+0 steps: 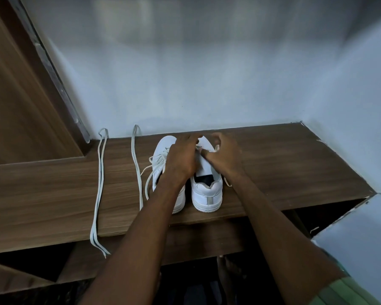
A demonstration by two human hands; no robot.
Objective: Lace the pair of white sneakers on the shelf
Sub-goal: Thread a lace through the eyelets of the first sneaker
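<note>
Two white sneakers stand side by side on the wooden shelf (284, 164), heels toward me. The left sneaker (163, 146) carries a loosely threaded lace (151, 172) that trails off its left side; my left forearm covers much of this shoe. The right sneaker (207, 192) shows its heel and white tongue. Both hands are over its front. My left hand (183, 157) reaches across the eyelets with its back to me, fingertips hidden. My right hand (224, 155) has curled fingers pinching a white lace at the shoe's right edge.
Two loose white laces lie on the shelf to the left: a far-left lace (98, 183) hanging over the front edge, and a nearer lace (135, 161). A pale wall closes the back and right. A brown wooden panel stands at left. A dark open compartment lies below.
</note>
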